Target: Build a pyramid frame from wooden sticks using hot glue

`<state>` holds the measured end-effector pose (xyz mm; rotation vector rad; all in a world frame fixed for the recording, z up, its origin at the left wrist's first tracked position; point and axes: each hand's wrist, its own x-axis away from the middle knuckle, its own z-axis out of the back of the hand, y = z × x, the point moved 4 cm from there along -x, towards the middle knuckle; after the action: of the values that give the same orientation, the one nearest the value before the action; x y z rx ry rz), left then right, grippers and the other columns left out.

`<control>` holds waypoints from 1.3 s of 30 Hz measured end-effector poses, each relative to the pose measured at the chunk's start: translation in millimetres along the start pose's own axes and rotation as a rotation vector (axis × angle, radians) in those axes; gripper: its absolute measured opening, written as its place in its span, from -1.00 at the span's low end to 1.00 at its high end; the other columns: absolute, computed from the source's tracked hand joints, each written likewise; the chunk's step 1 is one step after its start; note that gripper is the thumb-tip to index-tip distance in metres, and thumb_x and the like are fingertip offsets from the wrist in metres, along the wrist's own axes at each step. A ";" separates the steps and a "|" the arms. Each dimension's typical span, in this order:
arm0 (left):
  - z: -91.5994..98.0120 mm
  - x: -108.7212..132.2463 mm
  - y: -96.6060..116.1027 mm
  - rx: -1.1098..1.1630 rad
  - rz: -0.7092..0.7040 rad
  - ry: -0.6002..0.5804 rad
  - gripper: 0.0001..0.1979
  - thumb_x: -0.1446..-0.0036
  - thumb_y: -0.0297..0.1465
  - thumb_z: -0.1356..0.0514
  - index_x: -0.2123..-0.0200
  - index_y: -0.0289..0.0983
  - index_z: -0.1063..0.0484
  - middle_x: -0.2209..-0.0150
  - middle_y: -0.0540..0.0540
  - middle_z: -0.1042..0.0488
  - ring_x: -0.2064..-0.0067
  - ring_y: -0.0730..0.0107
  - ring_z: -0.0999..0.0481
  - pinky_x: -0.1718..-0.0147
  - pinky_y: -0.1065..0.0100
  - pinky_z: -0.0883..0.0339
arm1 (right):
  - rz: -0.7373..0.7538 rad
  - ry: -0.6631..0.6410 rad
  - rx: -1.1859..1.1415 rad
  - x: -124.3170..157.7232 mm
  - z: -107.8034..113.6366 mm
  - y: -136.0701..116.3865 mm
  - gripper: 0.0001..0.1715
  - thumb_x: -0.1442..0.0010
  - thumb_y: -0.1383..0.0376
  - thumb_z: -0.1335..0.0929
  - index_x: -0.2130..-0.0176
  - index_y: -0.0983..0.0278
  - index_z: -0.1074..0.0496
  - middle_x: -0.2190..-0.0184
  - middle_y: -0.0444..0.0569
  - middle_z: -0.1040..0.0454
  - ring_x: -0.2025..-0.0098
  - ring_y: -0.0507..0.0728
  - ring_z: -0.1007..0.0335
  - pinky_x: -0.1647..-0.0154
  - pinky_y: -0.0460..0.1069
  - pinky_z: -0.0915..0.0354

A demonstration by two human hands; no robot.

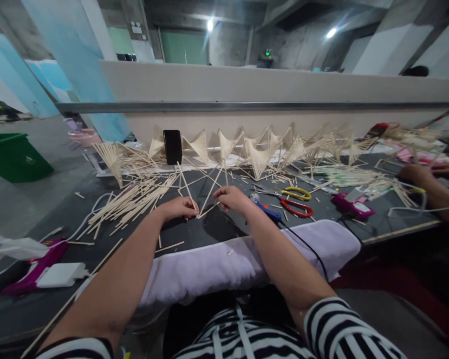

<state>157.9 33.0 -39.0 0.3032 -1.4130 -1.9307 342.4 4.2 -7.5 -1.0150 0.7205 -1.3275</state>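
Loose sticks (pixel 130 209), heaped at left
Left hand (pixel 185 207), fingers closed on the stick frame near its lower corner
Stick frame (pixel 211 191), between the hands over the dark tabletop (pixel 224 227); step in hand, by appearance: setting a corner joint
Right hand (pixel 230 198), fingers bent at one stick's end, pinched or merely touching cannot be told; next move seems to call for steady alignment
Glue gun (pixel 269 212), blue, beside right forearm
Scissors (pixel 296 207), red-handled

pass: over cloth (pixel 205 271) | right blocked — scissors (pixel 283 202), corded tool (pixel 271 213) | left blocked — loose sticks (pixel 134 207)
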 end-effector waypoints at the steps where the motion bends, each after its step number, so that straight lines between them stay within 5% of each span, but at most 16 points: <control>1: 0.1 0.4 0.4 0.000 -0.003 0.001 -0.71 0.10 -0.25 -0.27 0.38 -0.35 -0.41 0.44 -0.04 -0.42 0.47 0.49 -0.36 0.53 0.46 -0.24 | 0.009 0.046 -0.039 3.9 6.0 -6.8 -0.66 0.14 0.52 -0.20 0.33 0.33 -0.41 0.80 -0.27 -0.23 0.77 -0.06 -0.09 0.72 -0.16 -0.08; 8: 0.4 2.0 -0.3 -0.022 -0.009 0.019 -0.70 0.09 -0.24 -0.26 0.37 -0.38 -0.43 0.41 -0.08 -0.41 0.46 0.49 -0.35 0.52 0.45 -0.25 | 0.266 0.232 -0.282 52.4 61.0 -43.3 -0.79 0.04 0.38 -0.24 0.32 0.30 -0.36 0.51 -0.13 -0.41 0.60 -0.07 -0.25 0.66 -0.18 -0.12; 12: 0.5 1.9 -1.0 -0.016 -0.011 0.016 -0.68 0.12 -0.22 -0.27 0.37 -0.37 -0.44 0.40 -0.09 -0.43 0.45 0.47 -0.36 0.50 0.43 -0.26 | 0.216 0.319 0.206 69.1 97.6 -12.7 -0.71 0.05 0.37 -0.25 0.26 0.30 -0.41 0.40 -0.06 -0.47 0.45 0.02 -0.35 0.45 -0.11 -0.25; 16: 1.6 1.6 -2.7 0.003 -0.030 0.027 -0.69 0.13 -0.22 -0.28 0.41 -0.37 -0.43 0.41 -0.08 -0.43 0.47 0.48 -0.35 0.50 0.42 -0.26 | 0.142 0.338 0.805 69.9 114.5 41.1 -0.54 0.10 0.43 -0.28 0.12 0.34 -0.39 0.12 0.13 -0.44 0.05 0.22 -0.32 0.04 0.05 -0.20; 20: 1.3 2.1 -4.0 0.012 -0.023 0.035 -0.69 0.14 -0.22 -0.28 0.43 -0.37 -0.42 0.44 -0.07 -0.43 0.47 0.47 -0.36 0.50 0.41 -0.27 | 0.078 0.189 0.974 69.2 106.2 78.4 -0.35 0.10 0.43 -0.29 -0.04 0.37 -0.26 -0.04 0.20 -0.32 -0.07 0.27 -0.23 -0.03 0.05 -0.14; 25: 0.7 3.1 -3.0 0.015 -0.017 0.045 -0.70 0.14 -0.22 -0.27 0.45 -0.36 -0.40 0.45 -0.06 -0.43 0.49 0.49 -0.35 0.50 0.42 -0.26 | 0.010 0.135 0.994 66.0 92.1 85.1 -0.32 0.11 0.48 -0.28 -0.06 0.38 -0.20 0.01 0.19 -0.35 -0.03 0.23 -0.27 0.03 0.01 -0.17; 34: 1.4 1.4 -5.6 0.043 -0.003 0.033 -0.70 0.14 -0.22 -0.28 0.46 -0.37 -0.40 0.51 -0.03 -0.40 0.52 0.52 -0.34 0.50 0.44 -0.26 | 0.120 0.355 0.833 78.2 91.1 51.4 -0.44 0.14 0.35 -0.30 0.07 0.37 -0.29 0.18 0.13 -0.43 0.19 0.19 -0.35 0.21 -0.01 -0.22; 39: 1.7 1.1 -7.2 0.062 -0.014 0.034 -0.70 0.13 -0.22 -0.27 0.49 -0.38 -0.40 0.51 -0.04 -0.40 0.51 0.50 -0.35 0.50 0.42 -0.28 | 0.198 0.124 0.505 86.5 52.6 26.9 -0.71 0.09 0.28 -0.27 0.30 0.30 -0.41 0.46 -0.11 -0.42 0.42 0.07 -0.30 0.41 -0.08 -0.19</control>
<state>153.2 34.6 -44.6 0.3744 -1.4536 -1.8870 413.1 -72.7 0.9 -0.4493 0.5225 -1.3146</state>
